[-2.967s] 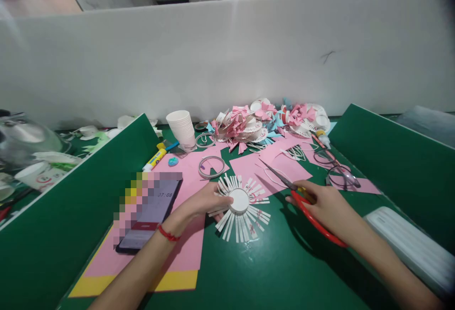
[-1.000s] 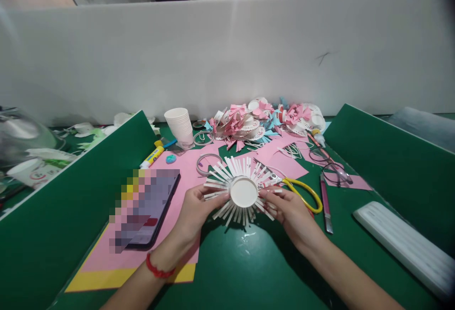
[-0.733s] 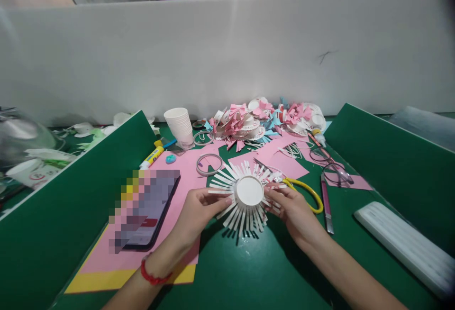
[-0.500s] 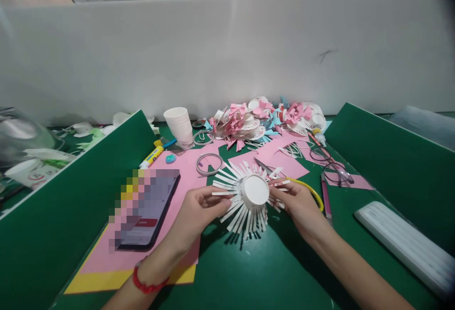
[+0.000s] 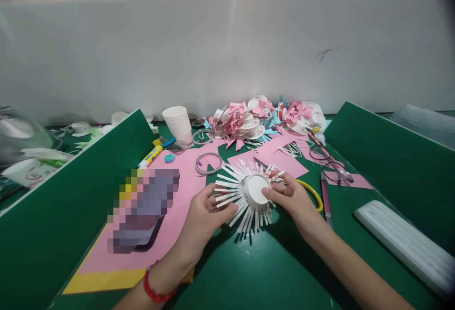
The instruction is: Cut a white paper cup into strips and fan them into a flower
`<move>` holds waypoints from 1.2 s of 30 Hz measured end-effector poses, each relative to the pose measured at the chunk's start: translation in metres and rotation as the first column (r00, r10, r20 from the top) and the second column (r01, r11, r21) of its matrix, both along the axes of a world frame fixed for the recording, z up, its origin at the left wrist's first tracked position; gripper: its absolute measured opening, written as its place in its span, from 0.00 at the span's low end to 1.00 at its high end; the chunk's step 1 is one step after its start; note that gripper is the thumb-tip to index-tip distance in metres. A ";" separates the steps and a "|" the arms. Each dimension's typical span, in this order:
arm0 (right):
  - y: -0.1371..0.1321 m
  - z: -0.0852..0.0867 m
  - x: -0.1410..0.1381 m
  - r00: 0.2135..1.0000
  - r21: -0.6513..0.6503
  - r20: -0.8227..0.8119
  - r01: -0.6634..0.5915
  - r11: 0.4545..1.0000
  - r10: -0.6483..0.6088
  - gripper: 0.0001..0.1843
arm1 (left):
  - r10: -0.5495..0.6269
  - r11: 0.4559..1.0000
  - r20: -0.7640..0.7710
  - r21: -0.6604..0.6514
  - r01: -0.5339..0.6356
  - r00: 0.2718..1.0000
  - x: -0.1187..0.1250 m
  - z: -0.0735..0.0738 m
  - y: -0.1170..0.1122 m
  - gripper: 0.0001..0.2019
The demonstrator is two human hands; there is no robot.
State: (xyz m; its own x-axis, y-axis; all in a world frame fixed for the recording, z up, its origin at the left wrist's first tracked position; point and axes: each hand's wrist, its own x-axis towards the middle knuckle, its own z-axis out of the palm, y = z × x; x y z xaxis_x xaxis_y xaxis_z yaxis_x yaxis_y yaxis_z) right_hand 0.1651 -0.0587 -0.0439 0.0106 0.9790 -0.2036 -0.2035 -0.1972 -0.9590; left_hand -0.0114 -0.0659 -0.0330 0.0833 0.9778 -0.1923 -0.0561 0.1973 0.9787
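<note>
A white paper cup cut into fringed strips (image 5: 249,194) is lifted a little above the green table, its round base facing me. My left hand (image 5: 206,215) pinches the strips on its left side. My right hand (image 5: 293,198) grips the cup's base and right strips with thumb and fingers. Scissors with a yellow handle (image 5: 309,191) lie just behind my right hand.
A phone (image 5: 144,210) rests on pink paper (image 5: 177,224) at the left. Farther back stand stacked paper cups (image 5: 177,123), a glue stick (image 5: 151,157), tape rings (image 5: 209,163) and a heap of paper crafts (image 5: 263,120). A craft knife (image 5: 325,198), glasses (image 5: 332,168) and a white box (image 5: 408,246) lie to the right.
My right hand put down the scissors and joined the left on the fringed cup. Both hands then lifted it and turned it, tilting its base toward the right.
</note>
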 end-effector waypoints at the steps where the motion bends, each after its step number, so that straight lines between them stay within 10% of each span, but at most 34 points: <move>1: 0.000 -0.001 0.001 1.000 0.006 0.004 -0.008 1.000 0.008 0.24 | 0.001 1.000 -0.007 0.001 -0.001 1.000 0.000 0.000 0.000 0.15; 19: 0.002 -0.001 -0.001 0.911 0.182 0.412 -0.045 0.982 -0.035 0.19 | -0.075 0.995 0.019 -0.067 0.076 0.997 -0.003 -0.002 -0.002 0.19; 24: 0.004 -0.003 0.003 0.952 0.138 0.307 -0.043 0.990 -0.001 0.21 | -0.135 0.982 0.077 -0.124 0.143 0.988 -0.006 -0.005 0.003 0.20; 29: 0.013 -0.017 0.009 0.955 0.080 0.271 -0.147 0.986 0.121 0.19 | -0.044 0.994 -0.303 0.086 0.073 0.952 -0.018 -0.016 0.017 0.12; 32: 0.017 -0.030 0.008 0.868 0.133 0.484 -0.198 0.971 0.111 0.15 | 0.043 0.886 -0.567 0.402 0.231 0.822 -0.021 -0.022 0.019 0.07; 36: 0.018 -0.043 0.007 0.539 0.358 0.821 -0.224 0.907 -0.191 0.15 | -0.048 0.620 -0.759 0.487 0.616 0.649 -0.019 -0.027 0.015 0.07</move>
